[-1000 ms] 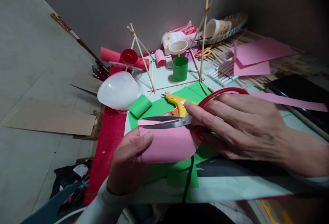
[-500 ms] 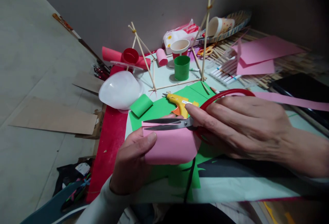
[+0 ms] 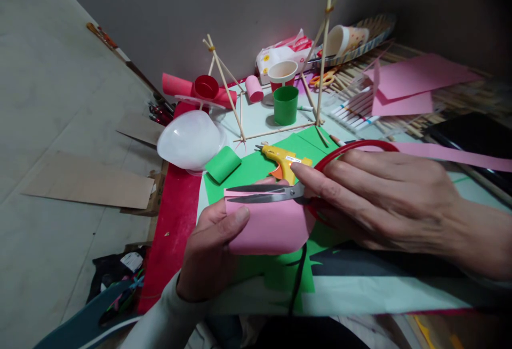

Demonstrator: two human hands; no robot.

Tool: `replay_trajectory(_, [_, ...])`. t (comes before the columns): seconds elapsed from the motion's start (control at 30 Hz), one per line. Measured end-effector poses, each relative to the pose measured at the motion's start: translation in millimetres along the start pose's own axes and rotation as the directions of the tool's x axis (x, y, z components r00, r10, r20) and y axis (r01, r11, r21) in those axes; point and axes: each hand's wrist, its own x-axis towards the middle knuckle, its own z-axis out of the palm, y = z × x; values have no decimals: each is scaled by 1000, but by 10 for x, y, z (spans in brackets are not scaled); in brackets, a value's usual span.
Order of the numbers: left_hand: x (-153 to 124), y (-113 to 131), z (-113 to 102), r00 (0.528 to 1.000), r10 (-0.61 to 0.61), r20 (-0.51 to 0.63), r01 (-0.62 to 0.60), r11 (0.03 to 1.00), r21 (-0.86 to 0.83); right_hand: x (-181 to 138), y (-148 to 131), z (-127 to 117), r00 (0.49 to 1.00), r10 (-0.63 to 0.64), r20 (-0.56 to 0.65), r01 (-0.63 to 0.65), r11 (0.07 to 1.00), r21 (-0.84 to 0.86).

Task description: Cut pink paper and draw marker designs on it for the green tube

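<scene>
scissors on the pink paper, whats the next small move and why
Probably close the blades fully to finish the snip. The right hand holds the scissors almost shut along the top edge of the pink paper. Their tips reach about its left end. The left hand pinches the paper there, thumb just below the blades, so keep the move small.

Matt pink paper (image 3: pixel 269 226), shiny metal scissor blades (image 3: pixel 262 193), glossy red plastic handles (image 3: pixel 352 149).
</scene>
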Motion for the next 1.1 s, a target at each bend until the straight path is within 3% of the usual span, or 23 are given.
replay_trajectory(0.33, [-49,-18,36,982,41,-182,-24,995,94,-31,20,32,1000,-18,3,18,1000,-4])
replay_trajectory(0.67, [-65,-14,73,982,33,-184,-21,998,67,-40,37,27,1000,-27,-2,27,1000,9])
replay_trajectory(1.1, [-48,-34,120,995,22,-98,-21,1000,21,2,14,-46,1000,-20,9,19,1000,22])
